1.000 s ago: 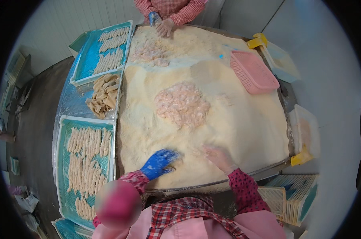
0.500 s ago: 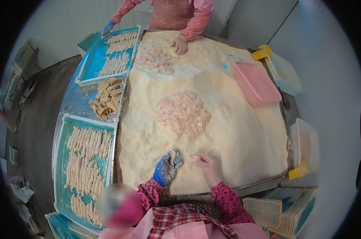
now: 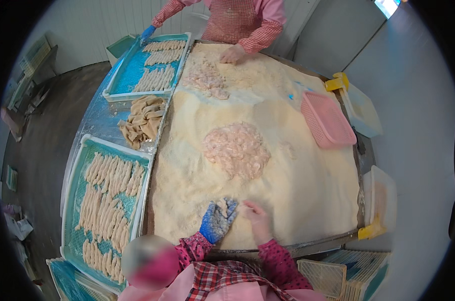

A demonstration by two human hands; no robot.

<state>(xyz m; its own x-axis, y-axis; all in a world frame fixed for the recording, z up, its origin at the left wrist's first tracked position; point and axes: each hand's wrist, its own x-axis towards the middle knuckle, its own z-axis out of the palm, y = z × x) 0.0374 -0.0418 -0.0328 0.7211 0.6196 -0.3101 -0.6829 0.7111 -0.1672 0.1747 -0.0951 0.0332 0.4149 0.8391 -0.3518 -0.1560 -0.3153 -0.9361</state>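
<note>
In your left hand (image 3: 217, 224), gloved blue and crusted with powder, the fingers stand apart in an upturned cup, and a small pale piece (image 3: 222, 205) lies between them. Your right hand (image 3: 257, 219) is just beside it on the right, its fingers bunched and blurred; whether they pinch anything, I cannot tell. Around your fingers, pale powder (image 3: 297, 200) spreads over the desk (image 3: 317, 243). Directly ahead of your fingers, near them, sits a glistening mound of raw pink pieces (image 3: 237, 150). To their left, past the edge of the powder, a white-rimmed tray (image 3: 75, 200) holds rows of coated strips (image 3: 99, 213). Ahead and left of your fingers is a crumpled tan cloth (image 3: 144, 120); ahead and right, a pink basket (image 3: 328, 120). Well ahead of them lies a second raw pile (image 3: 206, 79), with a co-worker's hand (image 3: 232, 53) just beyond it and that person's blue glove (image 3: 147, 33) at a far tray (image 3: 137, 95).
</note>
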